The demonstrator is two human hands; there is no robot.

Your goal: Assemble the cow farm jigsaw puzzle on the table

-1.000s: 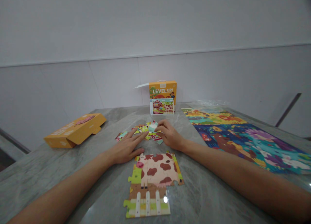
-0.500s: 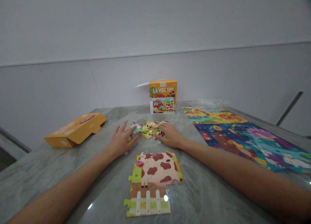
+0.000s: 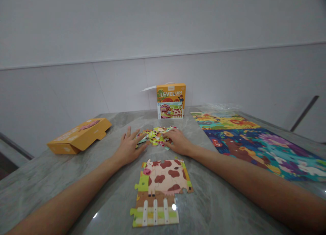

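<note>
Between my hands lies a heap of loose jigsaw pieces (image 3: 155, 136). My left hand (image 3: 128, 148) is at the heap's left side, fingers spread, with a light-blue piece close to its fingertips. On the heap's right side rests my right hand (image 3: 179, 142), fingers curved over the pieces and thumb apart from them; its fingertips are partly hidden among the pieces. Nearer to me, a partly joined jigsaw (image 3: 163, 180) lies flat, with a spotted cow above a white fence. Its left edge has tabs sticking out.
A picture card (image 3: 171, 111) leans against an upright orange box (image 3: 170, 90) near the wall. Another orange box (image 3: 78, 134) lies at the left with its flap open. Two joined jigsaws, one yellow (image 3: 224, 121) and one dark blue (image 3: 265, 153), lie at the right, clear plastic (image 3: 221, 107) behind.
My left hand has shifted slightly, its fingers drawing in at the left side of the heap, and pieces there have moved toward the heap. My right hand has barely moved.
</note>
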